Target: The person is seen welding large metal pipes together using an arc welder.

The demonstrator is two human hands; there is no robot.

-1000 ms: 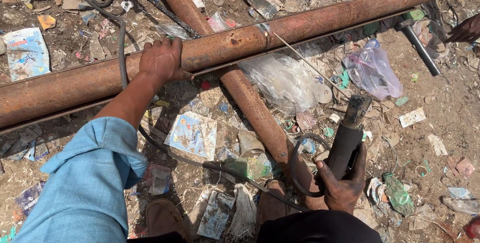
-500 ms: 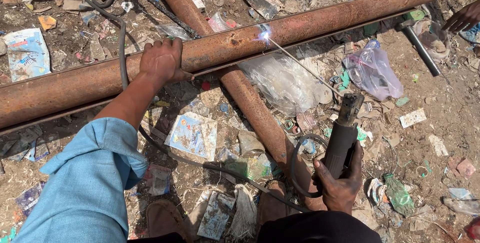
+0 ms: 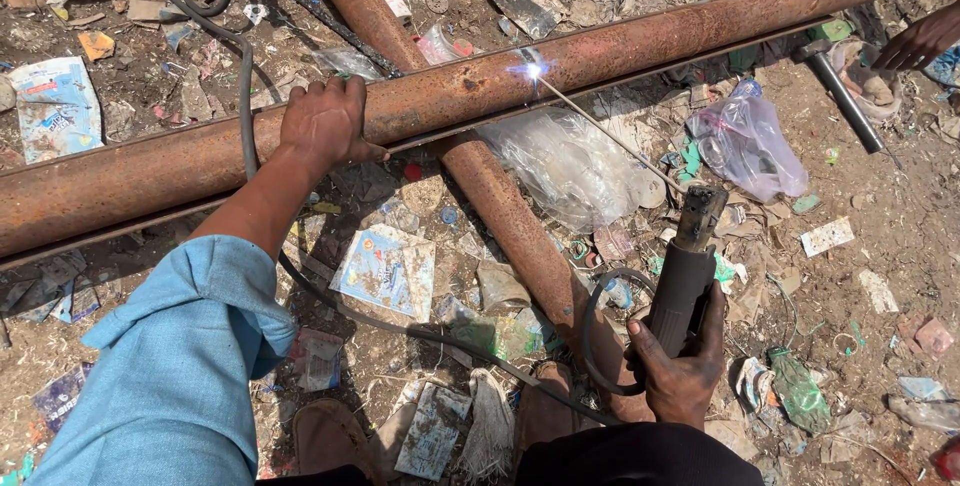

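The left hand (image 3: 325, 126) lies on the rusty pipe (image 3: 600, 51), fingers curled over it. The right hand (image 3: 680, 371) wraps its fingers tight around the welding holder (image 3: 685, 276); its rod (image 3: 605, 131) sparks far ahead.

Bare hands (image 3: 325, 126), rolled light-blue sleeve (image 3: 180, 366) on left arm, dark trousers (image 3: 630, 456).

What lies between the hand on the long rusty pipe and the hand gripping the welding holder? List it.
In the head view, between the left hand and right hand: the second rusty pipe, black cable, printed paper and litter.
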